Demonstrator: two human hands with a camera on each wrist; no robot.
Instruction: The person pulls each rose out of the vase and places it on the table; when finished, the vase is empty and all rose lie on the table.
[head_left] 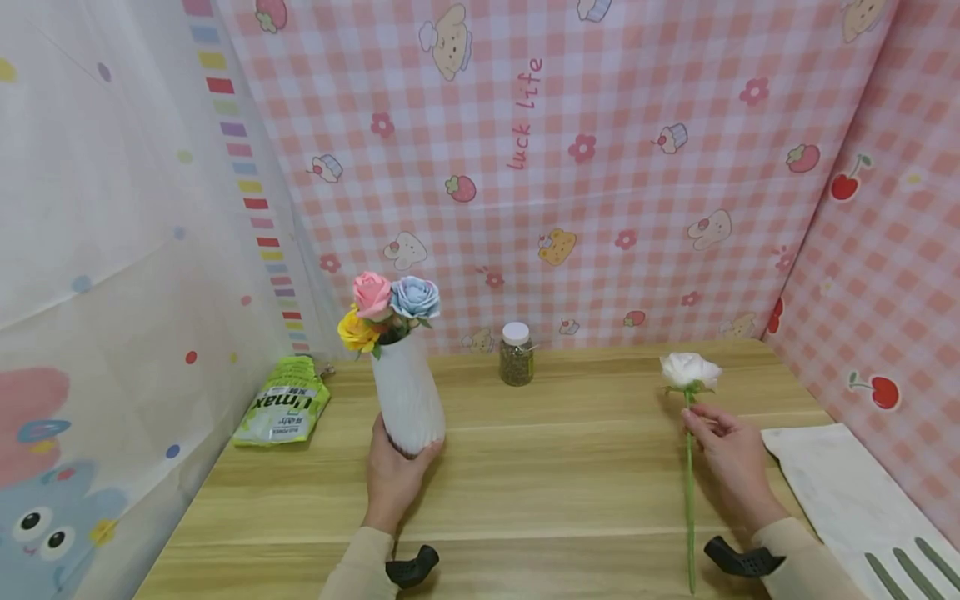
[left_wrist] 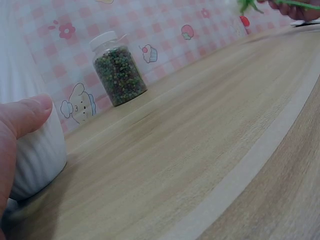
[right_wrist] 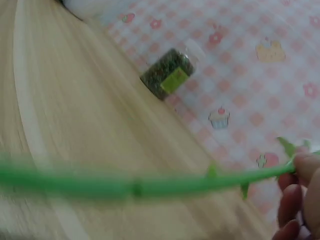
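A white ribbed vase (head_left: 408,396) leans slightly to the left, with pink (head_left: 372,295), blue (head_left: 416,297) and yellow (head_left: 358,330) artificial roses in its mouth. My left hand (head_left: 397,479) grips the vase low down, its thumb lying on the white side in the left wrist view. On the right, my right hand (head_left: 727,454) pinches the green stem (head_left: 690,500) of a white artificial rose (head_left: 690,371) just below the bloom. The stem hangs down toward the table's near side. In the right wrist view the stem runs blurred across the picture.
A white-lidded jar (head_left: 517,357) of small dark green grains stands near the back edge of the wooden table (head_left: 555,483). At the left lies a green and white packet (head_left: 285,402). A white cloth (head_left: 840,483) with dark green stripes lies at the right.
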